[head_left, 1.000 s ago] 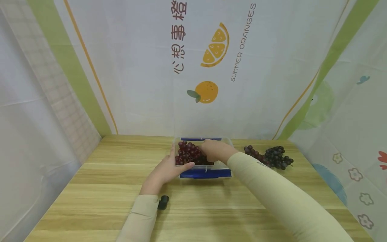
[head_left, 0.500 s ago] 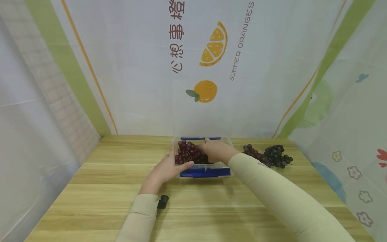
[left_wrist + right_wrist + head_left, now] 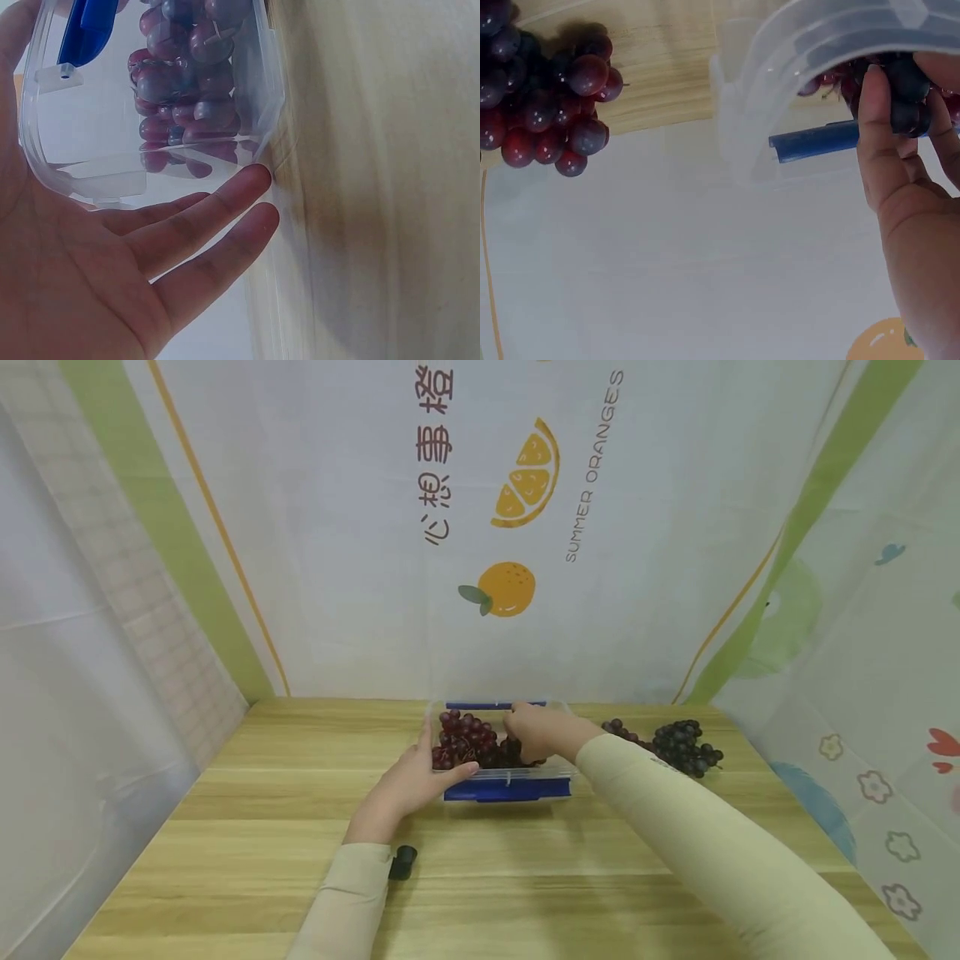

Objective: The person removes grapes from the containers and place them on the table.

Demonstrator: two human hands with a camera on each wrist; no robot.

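A clear plastic box (image 3: 540, 773) with blue side latches (image 3: 507, 789) stands at the back of the table, with a bunch of red grapes (image 3: 463, 739) in its left part. My left hand (image 3: 405, 785) rests against the box's left end, thumb along the front rim; in the left wrist view its fingers (image 3: 202, 225) stretch out straight beside the wall. Reaching inside from the right, my right hand (image 3: 542, 732) holds a bunch of dark grapes (image 3: 907, 82) between thumb and fingers. Part of that bunch is hidden by the hand.
Right of the box lie a bunch of black grapes (image 3: 684, 745) and a reddish bunch (image 3: 626, 731), partly behind the right sleeve. A small black device (image 3: 403, 862) sits at the left wrist. Printed cloth (image 3: 360, 568) hangs behind the wooden table (image 3: 480, 893).
My right hand has shifted slightly to the right inside the box, and more of the dark grapes beneath it shows. The left hand keeps its place on the box.
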